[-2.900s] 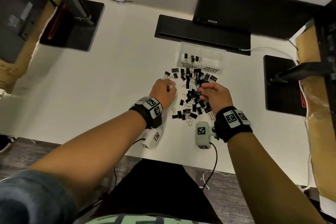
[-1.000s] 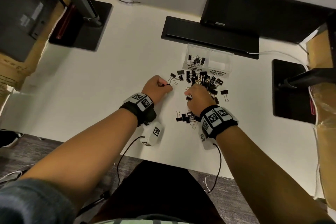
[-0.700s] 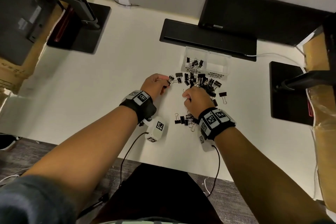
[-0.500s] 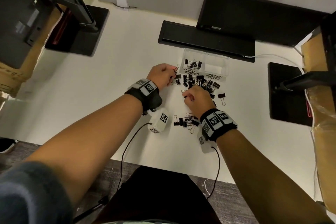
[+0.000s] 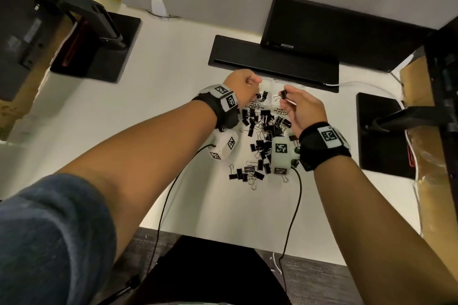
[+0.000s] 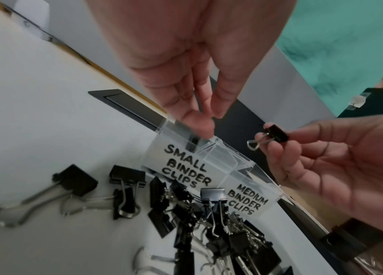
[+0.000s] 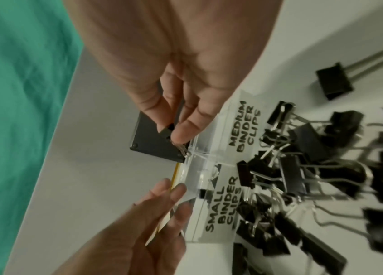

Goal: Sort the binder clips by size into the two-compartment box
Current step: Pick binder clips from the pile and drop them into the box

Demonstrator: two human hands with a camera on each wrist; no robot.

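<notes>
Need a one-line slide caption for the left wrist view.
Left hand hovers, holding nothing visible, above the box compartment labeled "small binder clips", while the right hand pinches a binder clip.

We see black clips (image 5: 262,141) heaped mid-desk before the clear two-compartment box (image 6: 199,158); one clip (image 6: 272,136) hangs above it.

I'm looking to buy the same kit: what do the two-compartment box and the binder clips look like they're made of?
Two-compartment box: apparently clear rigid plastic, glossy; the desk shows through its walls and its edges catch light. The white labels look like paper.
Binder clip pinched in the right hand: black body, probably painted sheet metal, with bare silvery wire handles.
</notes>
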